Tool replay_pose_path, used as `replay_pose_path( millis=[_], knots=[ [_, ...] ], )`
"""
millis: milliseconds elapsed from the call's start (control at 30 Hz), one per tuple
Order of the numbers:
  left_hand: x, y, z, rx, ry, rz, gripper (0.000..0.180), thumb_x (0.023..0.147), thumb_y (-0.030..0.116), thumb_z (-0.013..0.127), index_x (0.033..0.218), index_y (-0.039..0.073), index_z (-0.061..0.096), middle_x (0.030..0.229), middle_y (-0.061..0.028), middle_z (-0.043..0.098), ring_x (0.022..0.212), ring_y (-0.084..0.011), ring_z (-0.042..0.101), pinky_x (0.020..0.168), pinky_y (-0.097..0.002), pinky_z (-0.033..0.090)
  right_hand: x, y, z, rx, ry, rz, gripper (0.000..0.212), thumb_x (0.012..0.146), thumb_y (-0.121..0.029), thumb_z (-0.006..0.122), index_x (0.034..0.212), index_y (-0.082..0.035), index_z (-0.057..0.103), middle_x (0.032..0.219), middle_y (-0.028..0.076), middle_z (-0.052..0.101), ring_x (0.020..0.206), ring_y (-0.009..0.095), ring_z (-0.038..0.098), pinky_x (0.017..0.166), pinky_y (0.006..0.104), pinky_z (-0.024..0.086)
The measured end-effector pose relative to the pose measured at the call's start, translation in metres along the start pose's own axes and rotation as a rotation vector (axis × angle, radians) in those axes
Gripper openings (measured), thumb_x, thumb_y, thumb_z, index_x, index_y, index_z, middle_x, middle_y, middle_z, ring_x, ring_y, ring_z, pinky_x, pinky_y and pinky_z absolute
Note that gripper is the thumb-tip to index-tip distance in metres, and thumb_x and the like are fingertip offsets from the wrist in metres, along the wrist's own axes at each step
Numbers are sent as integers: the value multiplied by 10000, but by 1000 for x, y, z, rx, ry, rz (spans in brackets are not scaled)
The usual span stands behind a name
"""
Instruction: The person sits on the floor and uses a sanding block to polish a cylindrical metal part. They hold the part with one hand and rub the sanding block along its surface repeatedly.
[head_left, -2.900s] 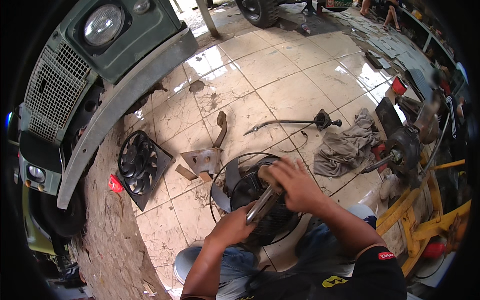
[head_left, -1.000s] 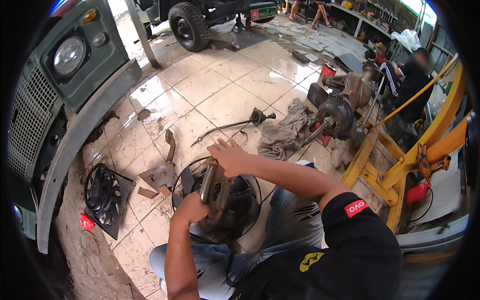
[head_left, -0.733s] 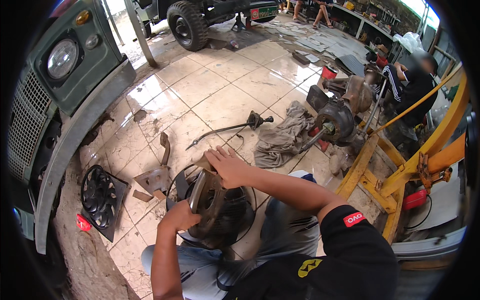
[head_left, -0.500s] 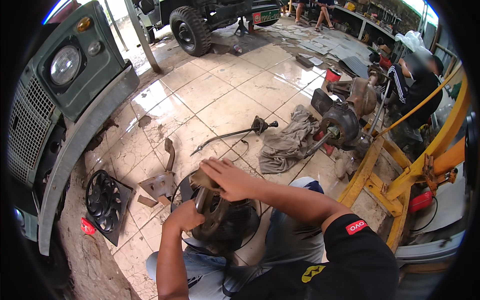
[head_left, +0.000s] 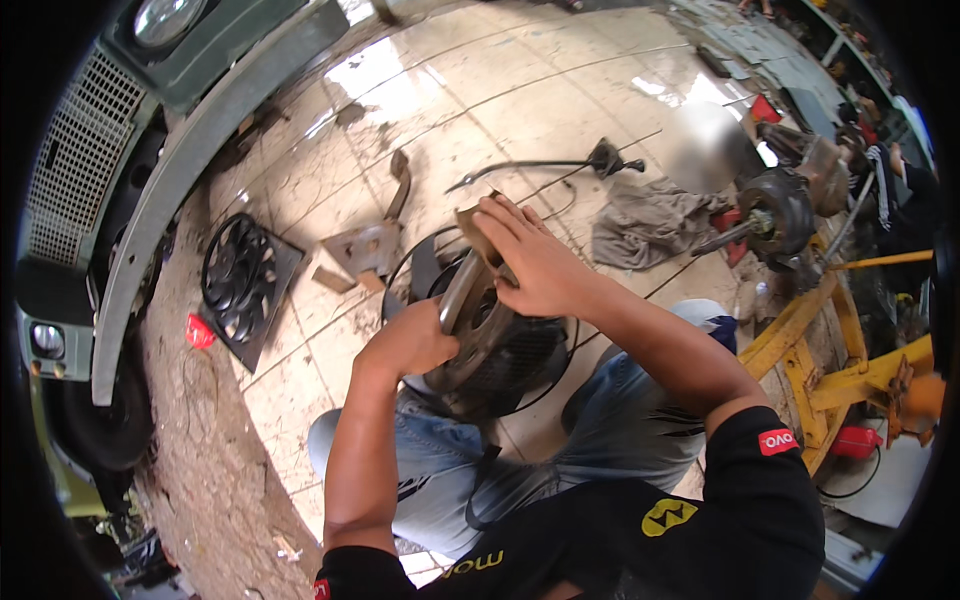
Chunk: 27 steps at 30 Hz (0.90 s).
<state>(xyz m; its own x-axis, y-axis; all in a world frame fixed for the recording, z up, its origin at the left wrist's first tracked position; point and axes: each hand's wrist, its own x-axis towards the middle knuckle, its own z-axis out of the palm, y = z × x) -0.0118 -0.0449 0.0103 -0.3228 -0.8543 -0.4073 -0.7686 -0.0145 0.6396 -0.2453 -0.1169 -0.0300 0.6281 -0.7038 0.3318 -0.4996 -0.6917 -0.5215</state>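
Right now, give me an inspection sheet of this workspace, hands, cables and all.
Surface: pale tiled floor, dirty and cracked, with a rough bare strip at left.
Job's things: worn metal ring, tilted, a black round part behind it; brown pad at its upper edge.
Clutter: black fan, pedal bracket, lever with long rod, grey cloth, small red packet.
Hands: left hand gripping the ring's left side; right hand laid over the pad.
Cables: thin black cord by a red object, far right.
Surroundings: green vehicle with grey bumper, left; yellow frame, right; another person's striped sleeve beyond it.
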Motion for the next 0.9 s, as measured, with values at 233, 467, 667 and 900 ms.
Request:
replay_pose_path(
  millis=[233,467,667,900],
  knots=[
    [2,16,-3,-42,-85,-146,473,777,128,640,1227,-18,618,976,-329,688,967,-477,677,841,-478,533,8,27,-10,93,-77,142,852,760,-88,694,1543,-35,362,1557,238,394,1501,405,327,1219,574,260],
    [-3,9,3,-15,-45,-75,554,797,136,652,1332,17,569,1021,-331,682,995,-498,652,873,-494,525,-2,25,-3,-75,-49,-37,889,771,-114,690,1570,-25,311,1605,250,340,1530,386,295,1250,588,193],
    [-10,19,8,-15,-16,-73,549,805,129,651,1338,23,574,1040,-330,682,1016,-494,652,887,-490,526,-13,0,-8,27,-29,-79,849,783,-65,661,1563,-36,326,1571,207,402,1490,392,350,1239,556,228],
    [-13,28,3,-54,-34,-101,523,808,111,665,1316,17,589,1042,-304,697,1007,-469,669,884,-469,535,-12,24,-10,47,-15,94,766,806,-98,643,1514,-12,363,1534,233,413,1473,406,351,1184,587,263]
  ],
)
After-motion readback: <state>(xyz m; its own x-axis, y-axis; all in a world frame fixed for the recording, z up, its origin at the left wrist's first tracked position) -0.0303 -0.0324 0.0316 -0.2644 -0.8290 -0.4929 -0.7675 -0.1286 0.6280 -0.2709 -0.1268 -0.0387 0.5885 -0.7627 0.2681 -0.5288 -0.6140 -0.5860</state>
